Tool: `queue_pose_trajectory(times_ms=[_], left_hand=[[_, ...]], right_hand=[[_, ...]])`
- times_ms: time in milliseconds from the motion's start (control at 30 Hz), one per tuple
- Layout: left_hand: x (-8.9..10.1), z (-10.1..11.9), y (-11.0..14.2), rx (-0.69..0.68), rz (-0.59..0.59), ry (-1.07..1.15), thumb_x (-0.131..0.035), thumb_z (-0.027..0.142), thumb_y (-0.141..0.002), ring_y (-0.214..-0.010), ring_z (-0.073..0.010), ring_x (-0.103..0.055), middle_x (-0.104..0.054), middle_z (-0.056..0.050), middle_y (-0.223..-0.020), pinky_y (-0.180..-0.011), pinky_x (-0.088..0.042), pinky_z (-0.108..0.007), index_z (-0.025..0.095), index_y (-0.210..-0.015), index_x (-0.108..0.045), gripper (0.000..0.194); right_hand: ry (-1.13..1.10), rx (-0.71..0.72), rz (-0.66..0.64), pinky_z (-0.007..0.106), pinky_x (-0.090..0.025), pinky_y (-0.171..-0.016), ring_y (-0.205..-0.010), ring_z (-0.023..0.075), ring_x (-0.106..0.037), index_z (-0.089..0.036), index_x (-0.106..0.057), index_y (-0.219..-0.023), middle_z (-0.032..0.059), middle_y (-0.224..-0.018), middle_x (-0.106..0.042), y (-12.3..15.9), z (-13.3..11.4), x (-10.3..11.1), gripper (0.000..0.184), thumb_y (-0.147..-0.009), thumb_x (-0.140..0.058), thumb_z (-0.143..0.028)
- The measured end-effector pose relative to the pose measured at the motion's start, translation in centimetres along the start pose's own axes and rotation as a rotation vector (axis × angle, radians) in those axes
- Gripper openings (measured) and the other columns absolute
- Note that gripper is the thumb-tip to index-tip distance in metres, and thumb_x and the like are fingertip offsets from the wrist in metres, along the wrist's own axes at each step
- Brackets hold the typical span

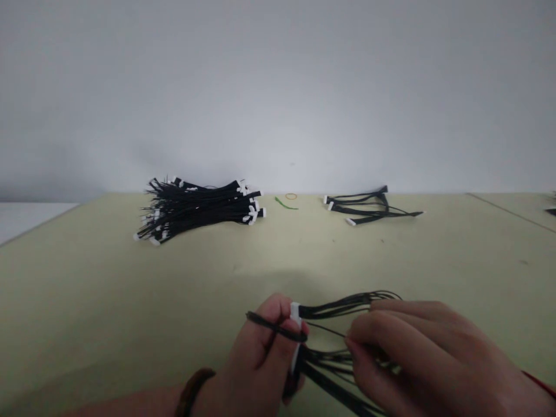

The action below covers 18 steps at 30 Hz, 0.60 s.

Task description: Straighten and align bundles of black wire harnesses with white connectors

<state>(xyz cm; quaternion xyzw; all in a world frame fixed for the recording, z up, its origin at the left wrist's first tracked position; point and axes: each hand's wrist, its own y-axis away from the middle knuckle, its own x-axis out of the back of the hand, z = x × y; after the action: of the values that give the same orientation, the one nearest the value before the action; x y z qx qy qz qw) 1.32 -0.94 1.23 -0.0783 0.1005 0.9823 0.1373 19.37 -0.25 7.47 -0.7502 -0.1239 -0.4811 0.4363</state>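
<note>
Far left, a pale strip of floor or ledge [30,220] beyond the corner of the pale green surface [87,278], and a plain grey wall [278,87] rising behind everything. On the surface, a big pile of black cables [200,211] with white plugs at their ends, lying in a loose crosswise heap. In front of and right of the pile, near the lower edge of the view, a left hand [256,359] with a dark bead bracelet [193,392] at the wrist, its grip pressed together on a white plug [296,315], with a black cable [275,326] lying across the fingers. Just right of the pile, a small green tie [284,202] and, beside it, a rubber band [291,196]. Fanning out from the plug, a bunch of black wires [343,304]. Farther right of the pile, a smaller bunch of cables [369,207]. Lower right, a right hand [417,353], its grip pinching a thin wire from the bunch, and a red thread [538,385] at the wrist. At the far right edge, a dark item [551,211], too cut off to tell.
</note>
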Motion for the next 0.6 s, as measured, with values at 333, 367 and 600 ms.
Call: queue_pose_trajectory(times_ms=[333, 367, 600], left_hand=[[0.3, 0.0, 0.2, -0.108, 0.06, -0.188, -0.038, 0.055, -0.085, -0.045, -0.0068, -0.028, -0.035, 0.007, -0.058, -0.04, -0.024, -0.018, 0.022, -0.077, -0.043, 0.034], [0.3, 0.1, 0.3, -0.125, 0.083, -0.236, -0.038, 0.054, -0.086, -0.047, -0.0076, -0.029, -0.035, 0.006, -0.059, -0.041, -0.024, -0.019, 0.021, -0.076, -0.044, 0.034], [0.6, 1.0, 0.4, -0.121, 0.037, -0.412, -0.034, 0.05, -0.089, -0.053, -0.0105, -0.032, -0.034, 0.005, -0.061, -0.047, -0.026, -0.022, 0.021, -0.074, -0.041, 0.033]], right_hand=[[0.046, 0.053, -0.09, 0.025, -0.023, -0.047, -0.046, 0.0078, -0.039, -0.02, -0.041, -0.071, -0.0062, -0.057, -0.044, 0.4, 0.5, -0.4, 0.02, -0.09, -0.04, -0.016], [0.055, 0.065, -0.1, 0.026, -0.022, -0.046, -0.046, 0.008, -0.04, -0.02, -0.041, -0.072, -0.0062, -0.058, -0.044, 0.4, 0.6, -0.5, 0.019, -0.09, -0.04, -0.016], [0.083, 0.035, -0.154, 0.028, -0.022, -0.047, -0.047, 0.0115, -0.044, -0.022, -0.041, -0.075, -0.005, -0.06, -0.046, 0.0, 0.4, -1.1, 0.014, -0.088, -0.044, -0.015]])
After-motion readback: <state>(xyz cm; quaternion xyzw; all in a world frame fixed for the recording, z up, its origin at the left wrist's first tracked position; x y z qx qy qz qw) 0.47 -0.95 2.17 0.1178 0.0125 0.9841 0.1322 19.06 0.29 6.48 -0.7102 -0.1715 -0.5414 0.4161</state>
